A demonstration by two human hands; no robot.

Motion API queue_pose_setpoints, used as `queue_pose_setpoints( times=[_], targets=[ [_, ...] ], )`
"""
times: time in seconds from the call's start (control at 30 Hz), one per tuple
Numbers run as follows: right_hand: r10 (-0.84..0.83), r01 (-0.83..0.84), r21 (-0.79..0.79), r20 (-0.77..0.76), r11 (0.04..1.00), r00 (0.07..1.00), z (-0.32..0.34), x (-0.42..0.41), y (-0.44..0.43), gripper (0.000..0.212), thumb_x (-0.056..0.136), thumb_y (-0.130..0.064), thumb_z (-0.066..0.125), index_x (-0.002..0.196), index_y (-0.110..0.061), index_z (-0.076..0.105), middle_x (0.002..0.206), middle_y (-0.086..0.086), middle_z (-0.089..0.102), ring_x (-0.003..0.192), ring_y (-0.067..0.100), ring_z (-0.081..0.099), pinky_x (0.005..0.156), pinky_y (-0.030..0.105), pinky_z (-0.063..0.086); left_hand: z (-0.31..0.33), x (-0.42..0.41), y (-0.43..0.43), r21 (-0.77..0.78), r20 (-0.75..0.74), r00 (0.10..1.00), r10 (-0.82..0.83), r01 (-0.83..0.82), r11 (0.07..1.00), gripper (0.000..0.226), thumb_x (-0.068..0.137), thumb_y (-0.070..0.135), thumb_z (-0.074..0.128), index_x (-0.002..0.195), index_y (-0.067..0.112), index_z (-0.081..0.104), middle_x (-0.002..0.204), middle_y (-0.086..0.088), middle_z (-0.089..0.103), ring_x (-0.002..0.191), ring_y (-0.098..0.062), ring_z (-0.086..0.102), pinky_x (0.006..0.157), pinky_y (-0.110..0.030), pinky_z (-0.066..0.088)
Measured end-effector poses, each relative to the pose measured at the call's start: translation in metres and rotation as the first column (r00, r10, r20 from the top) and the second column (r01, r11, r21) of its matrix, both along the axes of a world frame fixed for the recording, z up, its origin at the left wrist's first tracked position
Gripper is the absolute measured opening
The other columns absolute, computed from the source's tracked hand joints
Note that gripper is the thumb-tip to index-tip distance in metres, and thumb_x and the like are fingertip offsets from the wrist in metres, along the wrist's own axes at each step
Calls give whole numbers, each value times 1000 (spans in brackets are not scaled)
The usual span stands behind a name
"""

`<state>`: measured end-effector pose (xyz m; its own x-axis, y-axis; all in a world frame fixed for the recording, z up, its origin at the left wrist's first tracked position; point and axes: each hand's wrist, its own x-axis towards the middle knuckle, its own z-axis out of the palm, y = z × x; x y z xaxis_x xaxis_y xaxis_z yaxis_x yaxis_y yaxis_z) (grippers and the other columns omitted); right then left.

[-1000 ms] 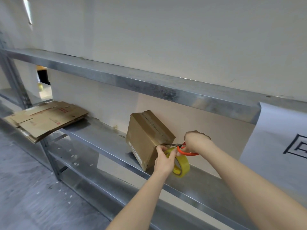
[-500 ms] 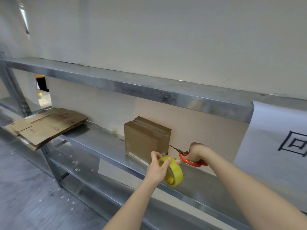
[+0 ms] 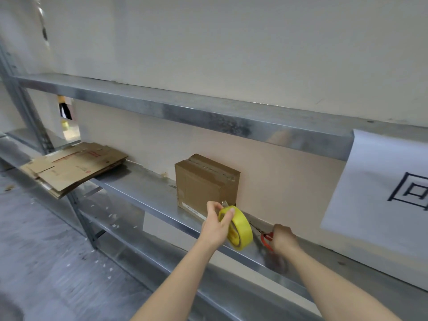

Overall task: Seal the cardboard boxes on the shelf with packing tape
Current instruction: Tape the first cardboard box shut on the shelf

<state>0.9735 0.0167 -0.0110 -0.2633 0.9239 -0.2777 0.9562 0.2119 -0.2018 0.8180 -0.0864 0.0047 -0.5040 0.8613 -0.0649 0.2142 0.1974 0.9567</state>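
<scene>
Box point(image 3: 206, 184) stands upright on the shelf point(image 3: 143, 193) against the back wall. Top seam looks taped, so I'd call it done. Left hand point(image 3: 216, 225) grips the tape roll point(image 3: 239, 229) just beside it. Right hand point(image 3: 283, 238) holds the scissors point(image 3: 266, 239) low on the shelf. Flat cartons point(image 3: 74, 167) far left aren't built or sealed.

A galvanised metal rack point(image 3: 80, 218) runs along a pale wall point(image 3: 231, 42), with a peach-toned panel point(image 3: 289, 181) behind its lower shelf point(image 3: 143, 193). A white paper sheet point(image 3: 379, 181) printed with a black character hangs from the upper shelf point(image 3: 185, 110) at the right. Small white scraps point(image 3: 108, 277) dot the grey floor point(image 3: 41, 262), and a gap point(image 3: 67, 117) at far left may open onto another room.
</scene>
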Motion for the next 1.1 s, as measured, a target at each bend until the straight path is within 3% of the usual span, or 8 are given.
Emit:
queue_pose_setpoints(
  times=[0.2,0.37,0.5,0.63,0.77,0.87,1.0,1.1],
  targets=[
    [32,0,117,-269,993,963,22,-23,18,32,94,-11,48,126,-9,53,130,15,55,119,31,53,92,30,43,18,-14,-1,80,28,1000,-10,8,997,28,95,45,49,109,25,35,77,3,49,67,-12,46,64,-29,40],
    [133,35,278,-561,960,817,54,-70,9,24,96,-17,48,113,-14,64,115,11,67,108,31,60,85,31,45,45,-55,-2,178,14,1000,-13,10,984,29,88,57,52,102,35,38,92,-3,59,82,-18,56,89,-46,50],
    [121,103,305,-634,947,764,66,-98,4,25,95,-23,49,114,-18,64,115,7,67,107,31,60,84,34,47,78,-94,14,300,-42,999,17,-3,954,21,92,48,54,98,32,41,93,0,59,85,-17,57,86,-42,49],
    [5,188,293,-552,937,834,61,-126,3,34,95,-35,45,124,-22,57,114,15,65,105,35,60,82,33,47,87,-130,36,318,-56,998,-21,38,947,22,95,36,54,101,21,39,76,0,54,72,-20,53,74,-40,46],
    [-118,260,239,-482,936,868,54,-154,3,43,98,-43,40,130,-15,49,117,18,62,109,37,58,86,36,47,94,-158,55,301,-45,994,-97,106,948,19,100,24,48,104,13,33,73,-5,51,67,-22,52,56,-24,45],
    [-231,335,125,-504,934,832,55,-166,6,40,100,-37,37,127,-11,50,123,19,58,112,38,56,90,38,47,96,-173,65,279,-39,985,-166,170,945,21,100,28,46,106,14,31,78,-8,50,72,-25,54,63,-35,44],
    [-316,391,93,-436,915,843,60,-177,6,33,97,-23,38,125,-9,48,127,16,56,116,35,54,93,35,43,90,-183,72,255,-44,974,-221,225,940,22,99,32,47,107,17,34,81,-8,52,72,-24,55,64,-32,45],
    [-391,450,34,-441,892,808,59,-182,10,31,97,-21,40,122,-7,52,126,16,57,116,34,55,91,33,44,84,-189,75,231,-64,966,-251,259,938,18,94,47,49,97,36,35,95,-12,59,79,-27,60,72,-39,52]
  ],
)
